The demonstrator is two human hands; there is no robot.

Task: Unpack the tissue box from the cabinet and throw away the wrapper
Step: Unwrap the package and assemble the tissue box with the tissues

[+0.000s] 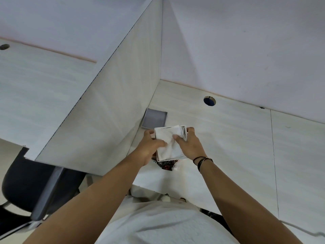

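Gripping hands around tissue box

desk: round cable hole | black chair: left, beyond divider panel

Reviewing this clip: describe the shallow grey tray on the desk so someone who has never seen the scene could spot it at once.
Start at the white partition that meets the wall at the desk's back corner. At its foot, on the desk, lies the shallow grey tray, square and empty. It lies just beyond the white box both hands hold; unlike the box, it is grey, open and untouched.
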